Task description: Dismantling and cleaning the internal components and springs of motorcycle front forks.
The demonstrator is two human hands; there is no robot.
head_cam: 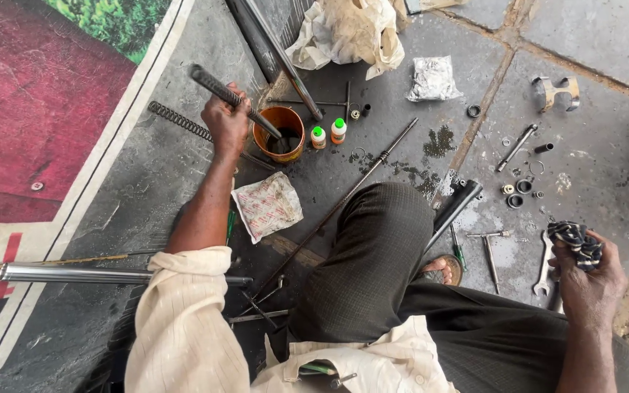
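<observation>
Evidently a roadside repair spot, seen from above the person's lap.

Left hand: the left hand is clenched round a dark ribbed rod, held slanted with its lower end dipped into the orange tub.

Right hand: the right hand is closed on a striped rag, well apart from the left, out past the raised knee.

Where the rod sits: up and to the left of the knee, over the tub; a coil spring lies on the ground just beside the fist.

Doing it well: my judgement is that the rod wants a firm wrist and a steady tilt, so the tip stays inside the rim (the tub looks light enough to tip) and nothing drips onto the paving.

Near the tub: two small white bottles with green and orange caps, and a long thin shaft running slantwise towards the knee.

Near the rag hand: a spanner, small rings and bushes, all lying on wet stone.

Lower left: a bright steel tube lies across the mat.
</observation>
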